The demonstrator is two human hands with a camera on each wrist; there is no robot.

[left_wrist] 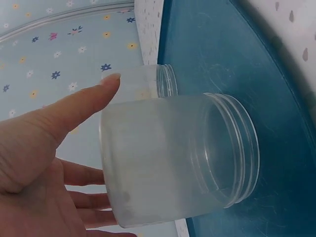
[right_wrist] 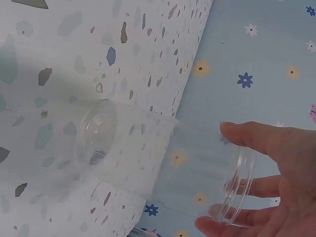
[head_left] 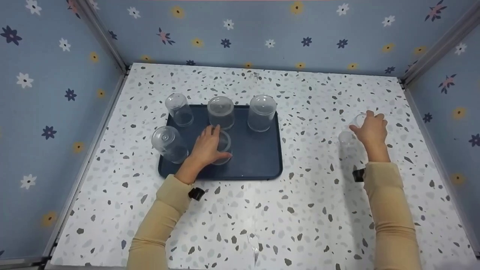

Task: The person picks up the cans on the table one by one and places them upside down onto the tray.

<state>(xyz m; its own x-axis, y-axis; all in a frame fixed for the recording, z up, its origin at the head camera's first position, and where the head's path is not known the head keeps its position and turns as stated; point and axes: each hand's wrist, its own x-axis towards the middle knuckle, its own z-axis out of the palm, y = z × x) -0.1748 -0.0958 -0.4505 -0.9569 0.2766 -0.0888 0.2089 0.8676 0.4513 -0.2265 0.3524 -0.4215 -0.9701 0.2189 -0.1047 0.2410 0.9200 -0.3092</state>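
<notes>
My left hand (head_left: 207,146) spreads its thumb and fingers about the base of a clear plastic jar (left_wrist: 163,163), which stands upside down with its threaded mouth on the dark blue tray (head_left: 255,150). In the left wrist view the thumb stays a little apart from the jar's wall, and the other fingertips are partly hidden behind its base. Over at the right, my right hand (head_left: 373,129) holds another clear jar (right_wrist: 133,153) by its threaded rim, thumb on one side and fingers on the other. That jar is mouth up, its base close to the speckled table.
Several more clear jars stand upside down on the tray: a back-left jar (head_left: 180,110), a front-left jar (head_left: 170,144), a back-middle jar (head_left: 221,112) and a back-right jar (head_left: 261,114). Flowered blue panels (head_left: 247,33) enclose the speckled table (head_left: 315,210) at the back and sides.
</notes>
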